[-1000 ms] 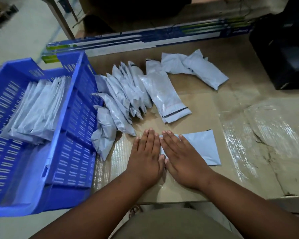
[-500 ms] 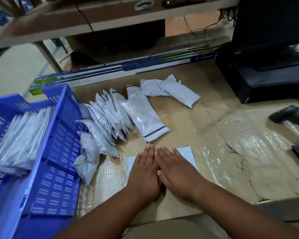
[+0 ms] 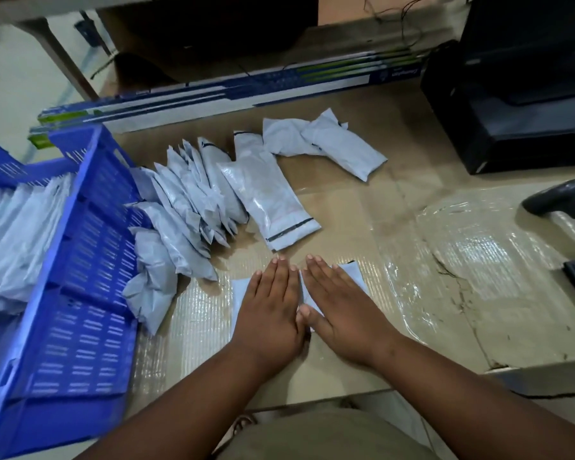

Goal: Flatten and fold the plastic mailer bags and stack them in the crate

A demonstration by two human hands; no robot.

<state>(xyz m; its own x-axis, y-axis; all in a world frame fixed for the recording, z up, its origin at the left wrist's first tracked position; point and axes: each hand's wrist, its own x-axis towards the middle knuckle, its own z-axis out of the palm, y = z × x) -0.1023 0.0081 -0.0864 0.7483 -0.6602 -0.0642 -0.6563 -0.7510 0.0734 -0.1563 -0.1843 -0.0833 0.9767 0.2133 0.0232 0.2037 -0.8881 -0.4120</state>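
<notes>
Both hands lie flat, fingers straight, pressing the small pale-blue plastic mailer bag point(image 3: 354, 277) at lower centre: left hand point(image 3: 273, 310), right hand point(image 3: 342, 310). Blue slatted plastic crate point(image 3: 90, 293) sits left, nearer the left hand.

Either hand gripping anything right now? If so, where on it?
No grip. Left hand and right hand lie flat with straight fingers, pressing the mailer bag onto the table.

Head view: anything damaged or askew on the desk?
Yes. The taped cardboard cover is cracked and torn right of the hands. One mailer slumps crumpled against the crate wall rather than lying flat. Both hands, left hand and right hand, press a bag flat.
</notes>
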